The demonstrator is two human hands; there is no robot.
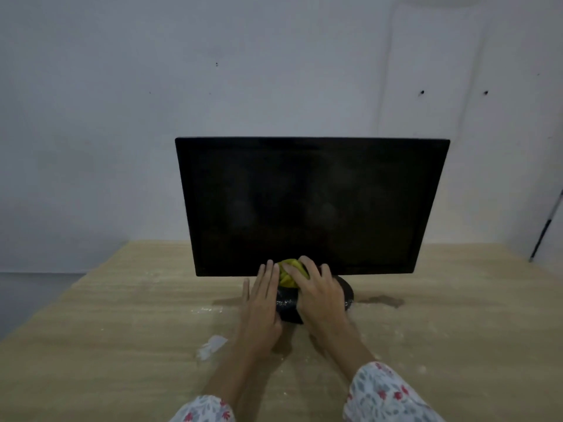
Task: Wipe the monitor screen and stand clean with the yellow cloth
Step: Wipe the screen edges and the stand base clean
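A black monitor with a dark, switched-off screen stands on a round black stand base on the wooden table. The yellow cloth is bunched up just under the screen's lower edge, over the stand. My right hand lies on the cloth and presses it onto the stand, fingers curled over it. My left hand rests flat beside the cloth on the left part of the base, fingers extended and together. Most of the base and the neck are hidden under both hands.
The light wooden table carries white dusty specks and a small white scrap to the left of my left forearm. A dark stain lies right of the base. A bare wall stands close behind; a thin rod leans at far right.
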